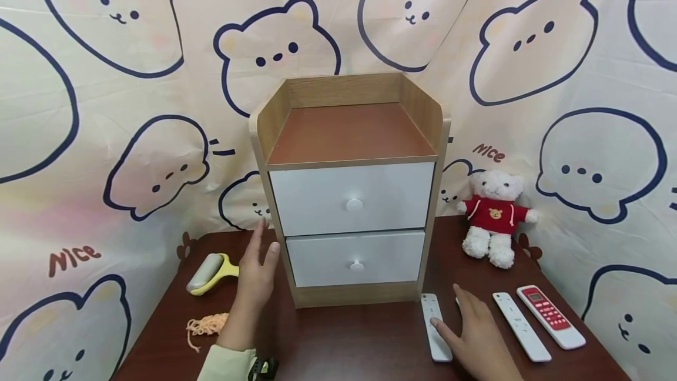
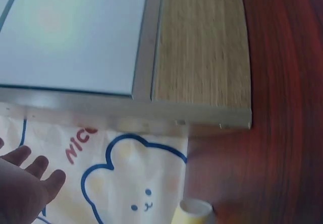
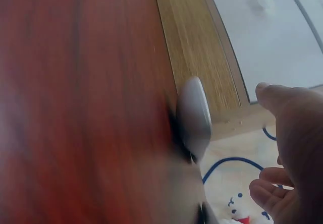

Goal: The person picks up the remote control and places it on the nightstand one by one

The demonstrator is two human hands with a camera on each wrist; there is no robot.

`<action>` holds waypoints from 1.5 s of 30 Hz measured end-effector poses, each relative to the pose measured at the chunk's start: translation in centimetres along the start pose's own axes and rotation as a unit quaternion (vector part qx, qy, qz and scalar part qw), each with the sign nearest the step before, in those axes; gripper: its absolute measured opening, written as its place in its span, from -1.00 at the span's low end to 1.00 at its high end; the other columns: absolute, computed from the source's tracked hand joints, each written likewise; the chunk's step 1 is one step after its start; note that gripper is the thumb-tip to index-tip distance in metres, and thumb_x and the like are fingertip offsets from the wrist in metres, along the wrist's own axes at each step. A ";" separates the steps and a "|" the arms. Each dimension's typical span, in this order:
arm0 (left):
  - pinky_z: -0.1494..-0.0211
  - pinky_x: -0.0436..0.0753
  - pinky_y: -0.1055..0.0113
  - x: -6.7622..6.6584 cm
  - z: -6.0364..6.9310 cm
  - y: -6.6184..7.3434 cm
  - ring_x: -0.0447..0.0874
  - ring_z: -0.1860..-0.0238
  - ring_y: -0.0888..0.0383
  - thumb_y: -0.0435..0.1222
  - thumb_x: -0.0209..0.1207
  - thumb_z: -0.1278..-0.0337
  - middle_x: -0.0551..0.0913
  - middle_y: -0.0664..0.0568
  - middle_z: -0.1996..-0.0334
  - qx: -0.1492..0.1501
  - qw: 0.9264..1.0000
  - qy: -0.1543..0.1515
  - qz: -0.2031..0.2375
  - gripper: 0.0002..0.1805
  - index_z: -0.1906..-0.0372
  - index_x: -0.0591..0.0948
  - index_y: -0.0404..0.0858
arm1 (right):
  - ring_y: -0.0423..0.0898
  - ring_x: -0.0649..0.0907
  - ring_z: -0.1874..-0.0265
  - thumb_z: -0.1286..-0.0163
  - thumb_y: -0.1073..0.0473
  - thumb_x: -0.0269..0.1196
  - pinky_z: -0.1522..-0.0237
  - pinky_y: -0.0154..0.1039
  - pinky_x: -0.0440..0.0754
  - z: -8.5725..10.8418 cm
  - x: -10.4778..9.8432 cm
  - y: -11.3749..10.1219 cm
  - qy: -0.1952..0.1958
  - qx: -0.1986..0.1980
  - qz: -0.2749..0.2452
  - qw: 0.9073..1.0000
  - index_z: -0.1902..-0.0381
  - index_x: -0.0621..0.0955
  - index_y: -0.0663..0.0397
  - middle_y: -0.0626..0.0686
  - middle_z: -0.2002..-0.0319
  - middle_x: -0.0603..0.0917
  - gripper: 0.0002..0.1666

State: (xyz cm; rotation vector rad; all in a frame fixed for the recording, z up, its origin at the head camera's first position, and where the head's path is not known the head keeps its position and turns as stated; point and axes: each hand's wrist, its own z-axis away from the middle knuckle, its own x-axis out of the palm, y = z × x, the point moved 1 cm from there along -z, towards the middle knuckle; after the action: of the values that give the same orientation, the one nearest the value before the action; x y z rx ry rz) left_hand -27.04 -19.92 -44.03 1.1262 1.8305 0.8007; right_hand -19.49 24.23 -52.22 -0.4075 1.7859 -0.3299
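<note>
My left hand [image 1: 256, 278] is raised at the left side of a small wooden cabinet [image 1: 355, 294], fingers extended and holding nothing. The cabinet has two white drawers, an upper one [image 1: 312, 201] and a lower one [image 1: 317, 260], both closed, each with a round knob. Above the table on the right, my right hand [image 1: 478, 334] hovers with fingers loosely extended and thumb apart. Beside its thumb lies a white remote control [image 1: 436, 334]; another is mostly hidden behind the hand. In the right wrist view a remote's white end [image 3: 194, 118] shows near the cabinet base, apart from the fingers.
Right of the hand lie a white remote [image 1: 520, 327] and a red-and-white remote [image 1: 550, 316]. A white teddy bear [image 1: 494, 216] in a red sweater sits behind them. On the left are a yellow-handled lint roller [image 1: 211, 275] and a bundle of orange yarn [image 1: 208, 324].
</note>
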 end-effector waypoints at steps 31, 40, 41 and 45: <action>-0.34 0.58 0.52 4.7 -0.6 1.5 0.56 -0.33 0.15 -0.34 0.23 -0.59 0.65 0.09 -0.21 -0.015 0.945 0.172 0.276 -0.62 -0.37 0.57 -0.34 | 0.50 0.64 -0.24 -0.12 -0.51 0.57 -0.25 0.40 0.62 1.2 2.2 -0.2 -0.062 0.076 -0.001 0.995 -0.43 0.45 0.56 0.51 -0.24 0.61 0.38; -0.20 0.67 0.51 5.0 -0.6 1.9 0.64 -0.20 0.15 -0.35 0.36 -0.49 0.68 0.09 -0.08 -0.041 0.936 0.200 0.286 -0.65 -0.26 0.64 -0.32 | 0.41 0.70 -0.15 -0.10 -0.50 0.58 -0.19 0.36 0.66 1.2 2.5 -0.2 -0.080 0.075 0.001 0.994 -0.36 0.52 0.52 0.42 -0.14 0.65 0.31; -0.18 0.68 0.51 5.0 -0.6 2.0 0.65 -0.17 0.15 -0.36 0.36 -0.48 0.68 0.09 -0.06 -0.042 0.935 0.203 0.287 -0.65 -0.25 0.64 -0.32 | 0.41 0.70 -0.14 -0.10 -0.51 0.58 -0.19 0.37 0.66 1.2 2.5 -0.2 -0.084 0.076 0.002 0.994 -0.35 0.52 0.52 0.41 -0.13 0.66 0.30; -0.15 0.70 0.49 5.1 -0.6 2.3 0.66 -0.13 0.15 -0.38 0.39 -0.45 0.70 0.08 -0.02 -0.042 0.931 0.209 0.295 -0.66 -0.22 0.66 -0.33 | 0.39 0.71 -0.12 -0.10 -0.48 0.58 -0.18 0.35 0.67 1.3 2.6 -0.4 -0.080 0.076 0.003 0.994 -0.31 0.55 0.50 0.39 -0.11 0.67 0.25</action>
State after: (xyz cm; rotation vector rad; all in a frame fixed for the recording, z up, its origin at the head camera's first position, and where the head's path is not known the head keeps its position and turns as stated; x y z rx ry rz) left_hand -28.01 -14.46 -43.45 1.5681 1.7710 1.5509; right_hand -18.78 22.72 -54.60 -0.3120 1.5939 -0.4146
